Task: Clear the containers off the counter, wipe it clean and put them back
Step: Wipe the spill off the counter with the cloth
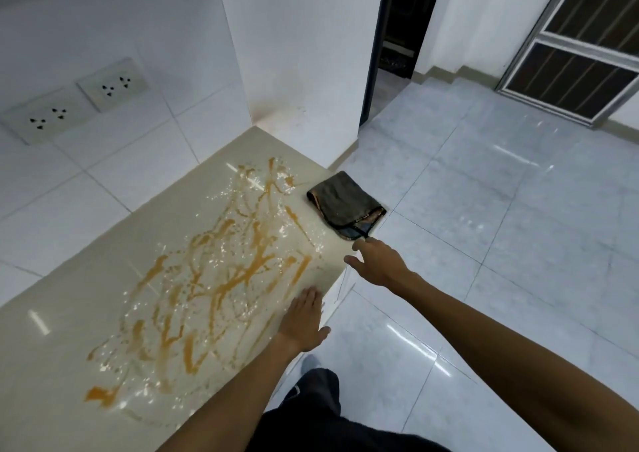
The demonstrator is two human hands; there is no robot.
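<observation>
From the head view, the beige counter runs from the lower left up to a white pillar, and no containers stand on it. Its glossy top is smeared with orange streaks and pale wet flecks across most of the middle.

A dark folded cloth lies at the counter's far right edge, close to the pillar corner, with one corner overhanging the edge slightly. A thin dark loop shows at its near corner.

The person's left hand lies flat, palm down, on the counter's near edge just beside the smear, fingers together and thumb spread out to the side; it holds nothing. The right hand reaches out past the counter edge toward the cloth, fingers spread and loosely extended, empty. Its fingertips are just short of the cloth's near corner; whether they touch the loop I cannot tell.

On the tiled wall to the left sit two socket plates. Pale glossy floor tiles fill the right side, with a dark doorway beyond the pillar and a grilled door at the upper right. Dark trousers show at the bottom edge.
</observation>
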